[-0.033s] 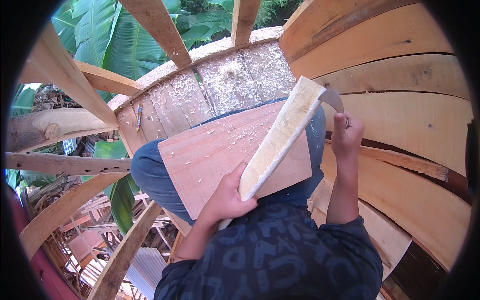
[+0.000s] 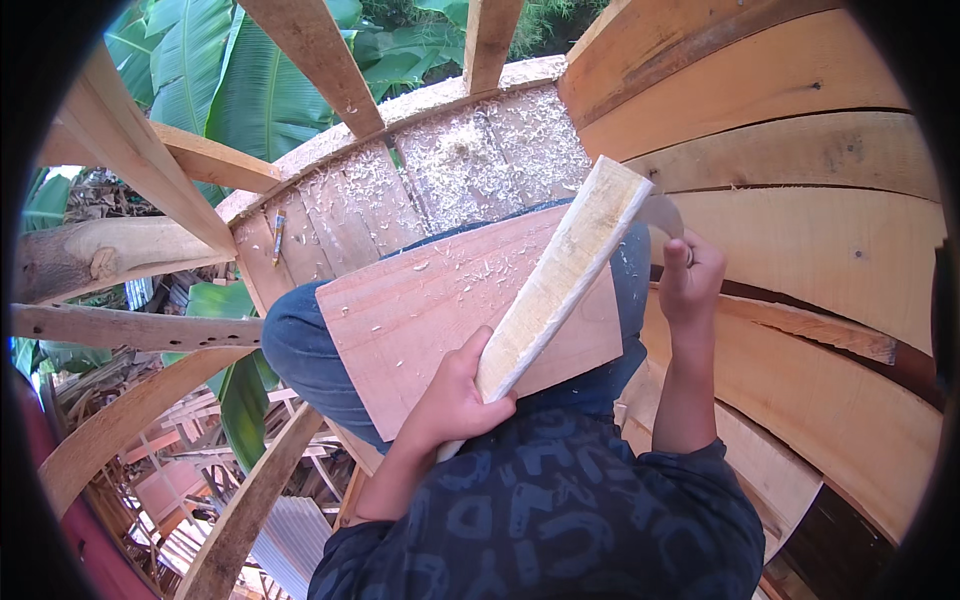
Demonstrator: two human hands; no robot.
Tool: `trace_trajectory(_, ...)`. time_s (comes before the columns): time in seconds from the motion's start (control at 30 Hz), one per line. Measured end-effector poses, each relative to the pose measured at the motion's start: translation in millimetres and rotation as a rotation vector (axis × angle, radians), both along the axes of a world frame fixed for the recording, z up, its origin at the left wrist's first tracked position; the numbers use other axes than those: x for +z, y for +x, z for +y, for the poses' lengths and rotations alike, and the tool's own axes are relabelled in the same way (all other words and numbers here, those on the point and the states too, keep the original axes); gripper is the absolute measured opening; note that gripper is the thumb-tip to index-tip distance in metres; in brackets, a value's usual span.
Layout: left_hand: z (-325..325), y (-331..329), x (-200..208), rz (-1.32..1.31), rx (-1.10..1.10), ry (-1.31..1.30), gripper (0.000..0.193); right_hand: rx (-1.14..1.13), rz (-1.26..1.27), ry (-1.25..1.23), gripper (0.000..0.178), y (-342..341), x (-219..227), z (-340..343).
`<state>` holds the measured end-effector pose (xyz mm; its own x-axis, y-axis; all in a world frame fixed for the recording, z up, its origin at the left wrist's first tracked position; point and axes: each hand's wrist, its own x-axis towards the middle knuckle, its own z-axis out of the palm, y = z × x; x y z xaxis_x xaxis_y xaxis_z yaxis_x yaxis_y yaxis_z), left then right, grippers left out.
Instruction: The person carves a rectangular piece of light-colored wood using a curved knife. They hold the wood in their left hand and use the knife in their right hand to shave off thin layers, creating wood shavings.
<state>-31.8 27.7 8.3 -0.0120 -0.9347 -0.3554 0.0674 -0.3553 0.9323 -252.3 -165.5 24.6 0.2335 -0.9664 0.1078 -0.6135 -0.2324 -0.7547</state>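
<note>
Center frame, my left hand (image 2: 455,402) grips the lower end of a wooden bar (image 2: 562,280), likely stiff, light and safest held there; right of center, my right hand (image 2: 692,278) clutches a curved blade (image 2: 662,214).

The wood piece (image 2: 565,275) is pale cream with yellowish streaks, the board (image 2: 390,345) pinkish with wavy grain, the blade (image 2: 664,214) grey, the trousers (image 2: 308,345) blue, the shirt (image 2: 570,515) dark with blue-grey letter shapes.

Showed matt, rough-edged wood in the stick (image 2: 565,268), smoother wood in the board (image 2: 385,340), metal in the blade (image 2: 662,212).
</note>
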Motion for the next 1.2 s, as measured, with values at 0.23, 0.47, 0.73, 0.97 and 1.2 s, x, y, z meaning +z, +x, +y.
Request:
trace_trajectory(0.23,8.9,-3.4,2.4,-0.273,0.153,0.014,0.039,0.341,0.409,-0.114,0.069,18.9,5.7,37.4)
trace_trajectory(0.47,6.5,-2.4,4.6,-0.338,0.087,0.044,0.038,0.067,0.456,-0.160,0.070,4.9,-4.4,9.8)
trace_trajectory(0.73,5.1,-12.5,-3.0,-0.436,0.165,-0.016,0.040,0.340,0.566,-0.158,0.066,19.6,9.4,44.5)
trace_trajectory(0.97,5.6,-12.4,-2.0,-0.454,0.165,0.005,0.039,0.251,0.682,-0.255,0.069,10.8,2.7,18.1)
trace_trajectory(1.2,6.3,-11.5,-0.6,-0.440,0.133,0.016,0.040,0.005,0.613,-0.185,0.070,5.2,-1.4,6.6)
